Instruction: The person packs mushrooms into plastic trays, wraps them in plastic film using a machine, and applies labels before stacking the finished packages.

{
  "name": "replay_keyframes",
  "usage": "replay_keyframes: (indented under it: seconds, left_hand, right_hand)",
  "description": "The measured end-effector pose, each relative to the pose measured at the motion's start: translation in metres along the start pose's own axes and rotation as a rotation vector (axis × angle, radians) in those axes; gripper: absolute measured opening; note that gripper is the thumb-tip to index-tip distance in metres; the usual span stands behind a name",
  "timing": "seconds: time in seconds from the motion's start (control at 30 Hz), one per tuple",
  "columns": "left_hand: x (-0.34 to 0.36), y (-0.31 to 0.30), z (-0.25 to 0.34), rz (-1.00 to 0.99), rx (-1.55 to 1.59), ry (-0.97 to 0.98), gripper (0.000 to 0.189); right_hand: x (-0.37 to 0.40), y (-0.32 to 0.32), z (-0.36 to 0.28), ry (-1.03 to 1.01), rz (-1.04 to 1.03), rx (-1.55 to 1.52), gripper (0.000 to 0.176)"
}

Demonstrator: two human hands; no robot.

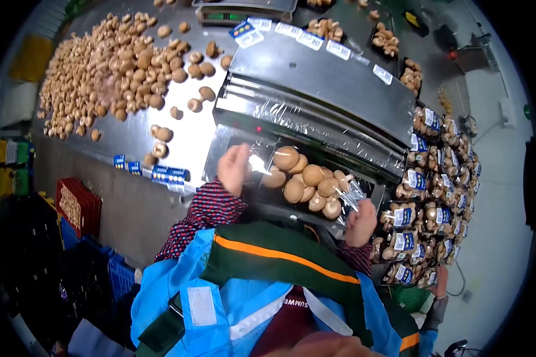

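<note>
Brown mushrooms (pixel 311 178) lie in front of me under clear plastic film (pixel 257 162) at the front of the wrapping machine (pixel 315 101). A dark tray seems to be beneath them, mostly hidden. My left hand (pixel 233 168) is closed at the film's left side, fingers pressed together. On the right, my right hand (pixel 361 222) is closed on a gathered, shiny bunch of the same film (pixel 354 195). The film between the hands passes over the mushrooms.
A large heap of loose mushrooms (pixel 119 71) covers the table at left. Wrapped mushroom packs (pixel 438 184) are stacked at right, with another person's hand (pixel 441 279) beside them. Labels (pixel 308 40) stick to the machine's top. A red crate (pixel 80 208) stands at lower left.
</note>
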State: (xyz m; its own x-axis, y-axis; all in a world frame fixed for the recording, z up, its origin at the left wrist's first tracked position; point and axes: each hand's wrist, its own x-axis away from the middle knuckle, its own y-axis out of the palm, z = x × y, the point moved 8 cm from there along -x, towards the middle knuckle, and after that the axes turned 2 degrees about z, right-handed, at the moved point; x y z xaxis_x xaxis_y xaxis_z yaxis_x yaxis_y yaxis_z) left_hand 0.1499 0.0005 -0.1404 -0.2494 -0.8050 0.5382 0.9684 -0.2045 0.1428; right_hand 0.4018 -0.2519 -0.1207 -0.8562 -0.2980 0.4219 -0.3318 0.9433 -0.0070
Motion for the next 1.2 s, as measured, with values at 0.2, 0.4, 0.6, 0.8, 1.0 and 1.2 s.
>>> replay_keyframes:
  seconds: [0.2, 0.4, 0.6, 0.8, 1.0, 1.2]
  left_hand:
    - [0.063, -0.090, -0.089, -0.136, 0.092, -0.575, 0.029]
    - [0.075, 0.023, -0.087, -0.947, 0.696, -0.419, 0.044]
    - [0.080, 0.020, -0.004, -0.961, 0.534, -0.449, 0.061]
    - [0.085, -0.022, 0.095, -1.474, 0.841, -0.675, 0.090]
    - [0.043, -0.048, 0.116, -1.799, 1.434, -0.446, 0.092]
    - [-0.001, -0.109, 0.093, -1.042, 1.627, -0.075, 0.098]
  right_hand:
    - [0.029, -0.135, 0.185, 0.373, 0.001, 0.479, 0.026]
    - [-0.014, -0.260, 0.105, -0.292, 0.205, 1.480, 0.014]
    - [0.026, -0.012, 0.005, -0.053, -0.704, 0.668, 0.020]
    - [0.107, 0.289, -0.119, -0.383, -1.714, 0.937, 0.036]
    - [-0.003, 0.555, -0.148, -1.377, -1.552, 1.135, 0.052]
    - [-0.054, 0.614, -0.088, -1.184, -1.238, 2.450, 0.037]
